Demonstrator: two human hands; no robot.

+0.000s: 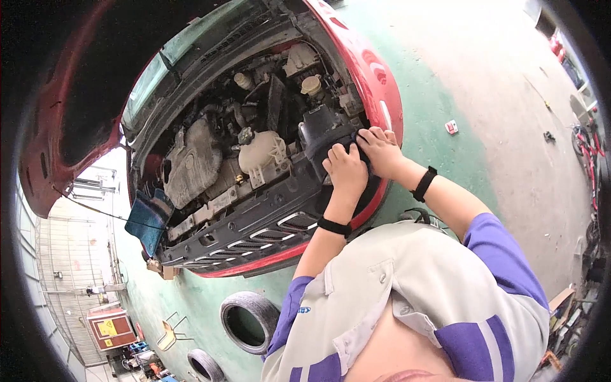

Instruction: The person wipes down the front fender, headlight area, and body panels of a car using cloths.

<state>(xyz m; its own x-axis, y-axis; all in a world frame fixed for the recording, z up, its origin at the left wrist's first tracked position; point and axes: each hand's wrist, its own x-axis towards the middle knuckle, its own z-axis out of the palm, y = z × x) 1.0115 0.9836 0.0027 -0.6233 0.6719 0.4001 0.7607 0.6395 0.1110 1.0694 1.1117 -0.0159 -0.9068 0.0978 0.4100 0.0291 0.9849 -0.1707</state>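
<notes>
At the front corner of a red car (pixel 370 62) with its hood raised, my left hand (pixel 347 168) and my right hand (pixel 382 152) work close together. Both have their fingers curled over a dark part by the headlight area; its full shape is hidden beneath them. Just beyond my fingers sits a black plastic housing (pixel 324 125) in the engine bay. A whitish coolant tank (pixel 261 152) with a dark cap lies left of it, and a dusty engine cover (pixel 194 157) farther left. The black front panel (pixel 248 210) runs above the grille (pixel 272 233).
Tires (pixel 249 323) lie on the green floor, with a small chair (pixel 168 335) nearby. A blue-green mat (pixel 149 219) drapes over the car's far front corner. The raised hood (pixel 71 119) overhangs at left. A small red-and-white box (pixel 451 127) lies on the floor at right.
</notes>
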